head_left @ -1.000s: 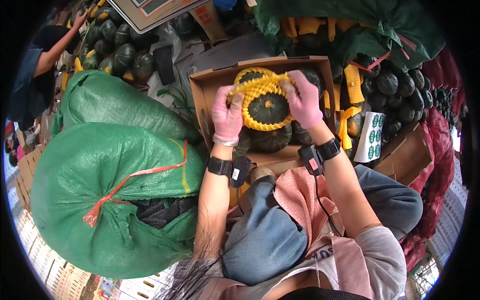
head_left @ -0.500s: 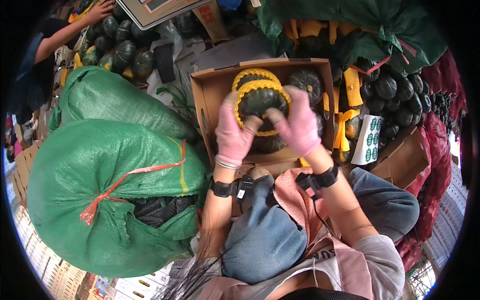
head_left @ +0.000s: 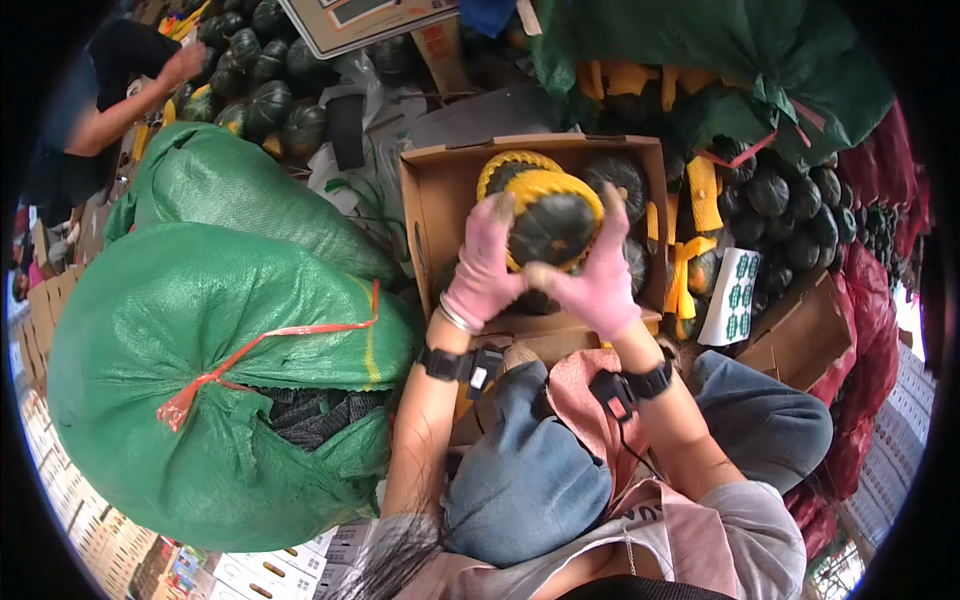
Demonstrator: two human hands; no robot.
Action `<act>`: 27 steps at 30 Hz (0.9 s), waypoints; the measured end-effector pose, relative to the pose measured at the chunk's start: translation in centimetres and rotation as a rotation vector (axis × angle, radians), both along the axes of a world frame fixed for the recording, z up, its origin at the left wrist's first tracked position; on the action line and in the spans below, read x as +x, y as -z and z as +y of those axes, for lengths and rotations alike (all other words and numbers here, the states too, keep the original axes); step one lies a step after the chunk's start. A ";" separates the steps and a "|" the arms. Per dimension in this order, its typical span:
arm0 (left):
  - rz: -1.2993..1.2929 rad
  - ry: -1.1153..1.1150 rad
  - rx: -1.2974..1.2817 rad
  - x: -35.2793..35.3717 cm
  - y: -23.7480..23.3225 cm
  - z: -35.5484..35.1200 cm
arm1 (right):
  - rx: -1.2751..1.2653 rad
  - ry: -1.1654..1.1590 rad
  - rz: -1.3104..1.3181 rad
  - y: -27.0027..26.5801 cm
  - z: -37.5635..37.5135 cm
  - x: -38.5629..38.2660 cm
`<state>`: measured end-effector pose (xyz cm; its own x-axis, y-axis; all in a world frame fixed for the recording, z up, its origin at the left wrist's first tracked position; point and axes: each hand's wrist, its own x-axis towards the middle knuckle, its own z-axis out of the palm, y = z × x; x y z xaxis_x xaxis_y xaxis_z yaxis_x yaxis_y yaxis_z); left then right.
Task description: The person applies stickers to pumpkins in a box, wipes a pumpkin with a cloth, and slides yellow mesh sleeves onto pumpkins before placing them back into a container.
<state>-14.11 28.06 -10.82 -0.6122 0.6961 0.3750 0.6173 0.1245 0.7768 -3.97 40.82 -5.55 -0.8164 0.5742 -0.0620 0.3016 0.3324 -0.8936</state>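
Observation:
A dark green pumpkin (head_left: 552, 228) with a yellow foam net around its rim is between my hands, over the open cardboard box (head_left: 425, 200). My pink-gloved left hand (head_left: 484, 268) cups its left side, and my right hand (head_left: 603, 275), gloved too, cups its right side. My thumbs come close together at the near edge. Just behind it, partly hidden, is another pumpkin in a yellow foam net (head_left: 500, 172). Bare dark green pumpkins (head_left: 613, 182) lie along the right side of the box.
Large green sacks (head_left: 220, 300) bulge at the left. A pile of pumpkins (head_left: 770, 195), yellow nets (head_left: 704, 188) and a sticker sheet (head_left: 733, 297) lie right of the box. A scale (head_left: 365, 20) stands at the top. Another person's arm (head_left: 130, 115) reaches in at upper left.
My hands have shifted slightly right and down with the pumpkin, and the yellow net now sits as a thicker band around it. The other person's arm has drawn back left.

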 end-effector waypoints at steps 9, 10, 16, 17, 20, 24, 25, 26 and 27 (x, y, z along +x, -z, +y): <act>0.059 -0.378 -0.167 -0.4 -3.6 -7.1 | 0.117 -0.259 0.294 -1.7 -1.4 -6.4; 0.146 -0.483 -0.343 -0.9 -2.4 -7.7 | 0.216 -0.265 0.357 -0.2 -2.3 -7.6; -0.153 -0.671 -0.338 0.0 1.9 -7.6 | 0.553 -0.558 -0.067 3.0 -4.2 -9.9; -0.291 -0.683 -0.286 0.1 2.0 -7.5 | 0.564 -0.524 -0.120 2.8 -4.2 -9.8; -0.284 -0.672 -0.289 0.0 2.3 -7.2 | 0.636 -0.442 -0.307 3.1 -5.0 -10.3; 0.252 -0.640 -0.539 -0.3 0.9 -6.5 | 0.647 -0.400 -0.500 3.5 -6.0 -11.8; 0.348 -0.636 -0.546 0.5 0.2 -6.3 | 0.509 -0.560 -0.542 2.1 -4.6 -11.0; 0.442 -0.634 -0.558 1.6 -0.8 -5.9 | 0.432 -0.638 -0.379 1.6 -2.5 -9.5; 0.407 -0.533 -0.465 2.7 -2.0 -5.6 | 0.380 -0.607 -0.058 1.2 0.4 -7.7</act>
